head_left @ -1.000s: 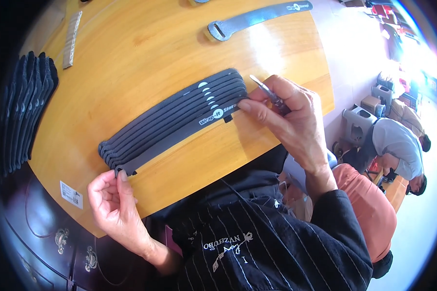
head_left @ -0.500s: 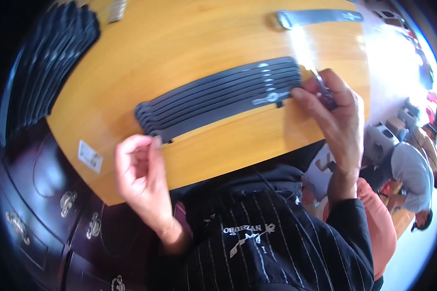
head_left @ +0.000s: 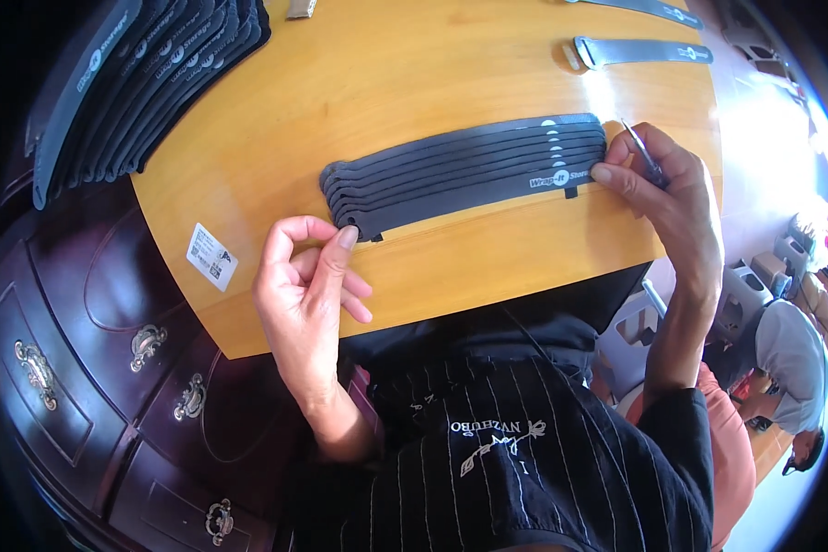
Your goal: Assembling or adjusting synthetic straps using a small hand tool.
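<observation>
A fanned row of dark grey fabric straps (head_left: 451, 173) lies on the wooden table in front of me, overlapping lengthwise, with pale print near their right ends. My left hand (head_left: 302, 285) pinches the left end of the nearest strap between thumb and forefinger, beside a small hole there; its other fingers curl loosely. At the opposite end, the thumb of my right hand (head_left: 676, 207) touches the strap's tip. That same hand grips a slim pointed metal tool (head_left: 651, 166), tip up and away from the straps; its kind is partly hidden by my fingers.
A thick pile of similar straps (head_left: 156, 83) rests at the table's far left. Two single straps (head_left: 649, 52) lie far right. A white label (head_left: 211, 257) is stuck on the table (head_left: 414, 74). Dark drawers (head_left: 64, 322) stand left; people (head_left: 787, 350) sit at right.
The whole view has shifted, so the table's contents sit farther right in it. A second single strap has come into view at far right. Both hands remain at the strap ends.
</observation>
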A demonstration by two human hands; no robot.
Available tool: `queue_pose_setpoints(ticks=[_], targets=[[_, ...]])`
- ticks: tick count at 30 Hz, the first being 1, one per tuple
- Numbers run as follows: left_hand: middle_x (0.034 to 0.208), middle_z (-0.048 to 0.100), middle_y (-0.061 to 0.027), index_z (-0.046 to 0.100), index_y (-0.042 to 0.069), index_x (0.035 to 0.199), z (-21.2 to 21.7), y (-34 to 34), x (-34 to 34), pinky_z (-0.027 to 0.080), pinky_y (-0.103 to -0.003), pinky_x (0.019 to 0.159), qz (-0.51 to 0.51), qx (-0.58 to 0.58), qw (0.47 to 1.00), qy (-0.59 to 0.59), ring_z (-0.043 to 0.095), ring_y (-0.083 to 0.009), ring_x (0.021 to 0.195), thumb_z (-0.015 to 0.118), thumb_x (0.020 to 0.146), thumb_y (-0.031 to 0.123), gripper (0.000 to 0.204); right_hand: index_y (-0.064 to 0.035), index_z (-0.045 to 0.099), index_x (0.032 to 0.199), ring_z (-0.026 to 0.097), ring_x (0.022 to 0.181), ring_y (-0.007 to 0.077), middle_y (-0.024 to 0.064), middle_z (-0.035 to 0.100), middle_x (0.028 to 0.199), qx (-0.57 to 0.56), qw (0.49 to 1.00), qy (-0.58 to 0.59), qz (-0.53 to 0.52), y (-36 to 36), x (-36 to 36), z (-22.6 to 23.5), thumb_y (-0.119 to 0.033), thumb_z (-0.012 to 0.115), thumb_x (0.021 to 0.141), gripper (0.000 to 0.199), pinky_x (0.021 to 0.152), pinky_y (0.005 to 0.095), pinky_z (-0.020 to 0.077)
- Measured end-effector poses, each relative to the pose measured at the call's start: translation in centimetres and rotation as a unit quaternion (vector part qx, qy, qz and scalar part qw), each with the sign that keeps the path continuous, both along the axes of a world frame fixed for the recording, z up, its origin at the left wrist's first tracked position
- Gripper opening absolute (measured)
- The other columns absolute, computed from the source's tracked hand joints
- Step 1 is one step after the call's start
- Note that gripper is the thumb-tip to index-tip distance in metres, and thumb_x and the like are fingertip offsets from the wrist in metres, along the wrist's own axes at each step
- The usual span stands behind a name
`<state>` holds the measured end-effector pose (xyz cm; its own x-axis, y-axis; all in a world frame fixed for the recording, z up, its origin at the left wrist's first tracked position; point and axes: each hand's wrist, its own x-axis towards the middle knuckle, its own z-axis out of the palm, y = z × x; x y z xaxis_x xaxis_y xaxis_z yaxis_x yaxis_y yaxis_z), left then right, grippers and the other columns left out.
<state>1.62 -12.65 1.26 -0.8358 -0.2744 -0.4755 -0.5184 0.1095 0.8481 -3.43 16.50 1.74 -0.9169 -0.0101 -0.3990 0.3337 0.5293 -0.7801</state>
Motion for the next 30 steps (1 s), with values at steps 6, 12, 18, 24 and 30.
queue_pose_setpoints(ticks=[6,12,18,24,30], targets=[[0.066,0.062,-0.0082,0.057,-0.001,0.098,2.0,1.5,1.1,0.034,-0.017,0.039,0.043,0.001,0.997,0.07,0.057,-0.0105,0.047,0.059,0.092,0.011,0.013,-0.0052,0.063,0.082,0.044,0.057,0.0031,-0.0051,0.05,0.063,-0.019,0.995,0.091,-0.037,-0.1,2.4,1.7,-0.019,0.075,0.081,0.018,0.052,0.0207,0.0339],[0.078,0.065,-0.0124,0.056,-0.002,0.099,-0.1,2.7,-0.4,0.05,-0.024,0.053,-0.017,0.13,0.986,0.101,0.065,-0.0169,0.063,0.054,0.096,0.013,0.015,0.0006,0.066,0.076,0.055,0.048,0.0234,0.0105,0.057,0.054,0.098,0.988,0.077,0.094,-2.5,0.4,2.0,-0.035,0.068,0.085,0.037,0.05,0.0309,0.0438],[0.084,0.067,-0.0137,0.056,-0.001,0.101,-0.4,1.0,-1.1,0.056,-0.026,0.062,-0.007,0.174,0.983,0.052,0.069,-0.0211,0.071,0.052,0.097,0.017,0.019,-0.0007,0.069,0.076,0.063,0.055,0.0221,0.0099,0.064,0.061,0.04,0.996,0.029,0.071,-1.7,-0.7,1.0,-0.037,0.069,0.083,0.037,0.053,0.0302,0.0483],[0.087,0.067,-0.0139,0.055,-0.001,0.103,0.0,1.3,-1.0,0.057,-0.027,0.065,-0.018,0.216,0.975,0.059,0.069,-0.0214,0.075,0.05,0.098,0.017,0.02,-0.0076,0.07,0.097,0.06,0.069,0.0145,0.0054,0.061,0.078,0.188,0.937,0.287,0.063,1.5,-4.9,0.0,-0.027,0.073,0.08,0.026,0.06,0.0251,0.0464],[0.087,0.066,-0.0127,0.054,-0.001,0.105,1.3,3.9,-0.2,0.04,-0.017,0.038,-0.051,0.1,0.987,0.111,0.062,-0.0143,0.051,0.047,0.098,0.015,0.019,-0.0096,0.068,0.098,0.063,0.081,0.0234,0.0079,0.06,0.095,0.195,0.91,0.361,0.057,3.4,-5.5,-2.9,-0.02,0.071,0.079,0.022,0.069,0.0341,0.0483]])
